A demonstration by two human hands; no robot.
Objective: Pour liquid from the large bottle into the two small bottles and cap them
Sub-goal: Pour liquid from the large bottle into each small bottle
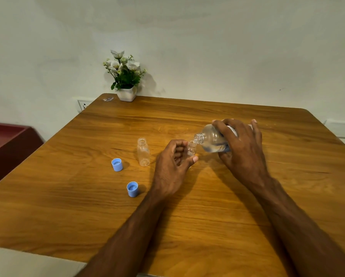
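The right hand (241, 144) holds the big bottle (213, 139) tipped over, near the middle of the surface (187, 216). Its open mouth touches the top of a small bottle (191, 149). The left hand (172, 168) curls its fingers round that small bottle. The other small bottle (143, 151) stands open just to the left. Two blue caps (117, 164) (132, 189) lie nearer the left edge. A flower pot (127, 94) sits at the far edge.

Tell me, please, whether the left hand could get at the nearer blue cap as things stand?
Probably not at once: the left hand grips the small bottle being filled. The nearer blue cap lies uncovered on the table beside that wrist, so the path looks free.
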